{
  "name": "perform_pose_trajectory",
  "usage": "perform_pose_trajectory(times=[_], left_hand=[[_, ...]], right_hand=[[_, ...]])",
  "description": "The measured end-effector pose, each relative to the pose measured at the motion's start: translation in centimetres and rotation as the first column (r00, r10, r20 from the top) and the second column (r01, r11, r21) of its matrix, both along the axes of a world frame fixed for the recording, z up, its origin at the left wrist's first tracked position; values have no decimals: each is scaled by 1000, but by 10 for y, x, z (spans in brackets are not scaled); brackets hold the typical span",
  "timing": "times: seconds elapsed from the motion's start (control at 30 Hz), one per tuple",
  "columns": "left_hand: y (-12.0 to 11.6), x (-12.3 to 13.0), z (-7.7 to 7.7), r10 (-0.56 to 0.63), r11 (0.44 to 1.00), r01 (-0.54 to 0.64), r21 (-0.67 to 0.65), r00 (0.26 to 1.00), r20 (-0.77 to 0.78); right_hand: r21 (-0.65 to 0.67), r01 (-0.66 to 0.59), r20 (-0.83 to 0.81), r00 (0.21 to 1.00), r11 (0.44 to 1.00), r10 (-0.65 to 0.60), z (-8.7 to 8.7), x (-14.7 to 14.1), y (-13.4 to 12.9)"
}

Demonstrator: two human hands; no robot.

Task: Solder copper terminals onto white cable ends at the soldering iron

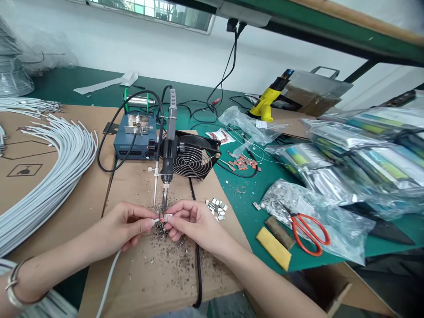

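My left hand pinches the end of a white cable, whose length trails down toward the front edge. Facing it, my right hand grips a small metal connector between thumb and fingertips. The cable end and the connector meet, with a bit of red between them, just under the tip of a soldering iron. That iron is clamped upright in a stand, pointing down, and a thin metal feed tube runs beside it. Whether the tip touches the joint I cannot tell.
A blue soldering station and a black fan stand behind. Loose connectors lie right of my hand. Bundled white cables fill the left. Orange-handled scissors, a yellow sponge and plastic bags lie right.
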State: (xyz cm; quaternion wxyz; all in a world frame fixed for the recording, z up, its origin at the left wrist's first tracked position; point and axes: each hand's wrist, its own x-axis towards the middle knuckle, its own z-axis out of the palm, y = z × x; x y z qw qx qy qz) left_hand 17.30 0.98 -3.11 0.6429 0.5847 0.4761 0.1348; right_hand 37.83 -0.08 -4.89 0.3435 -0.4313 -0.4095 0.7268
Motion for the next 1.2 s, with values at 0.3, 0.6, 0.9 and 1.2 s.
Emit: perform_pose_trajectory(times=[0.3, 0.6, 0.9, 1.2], left_hand=[[1, -2, -3, -1, 1000, 1, 2, 999, 48], [1, -2, -4, 40, 999, -39, -16, 998, 41], [-1, -1, 4, 34, 999, -33, -28, 998, 59], [2, -2, 4, 36, 996, -26, -87, 992, 117]], right_hand=[[-22, 52, -26, 998, 998, -52, 3, -2, 0], [-35, 49, -41, 998, 998, -50, 4, -3, 1], [-24, 32, -36, 999, 999, -33, 8, 0, 1], [-19, 21, -23, 1000, 1000, -21, 9, 4, 2]])
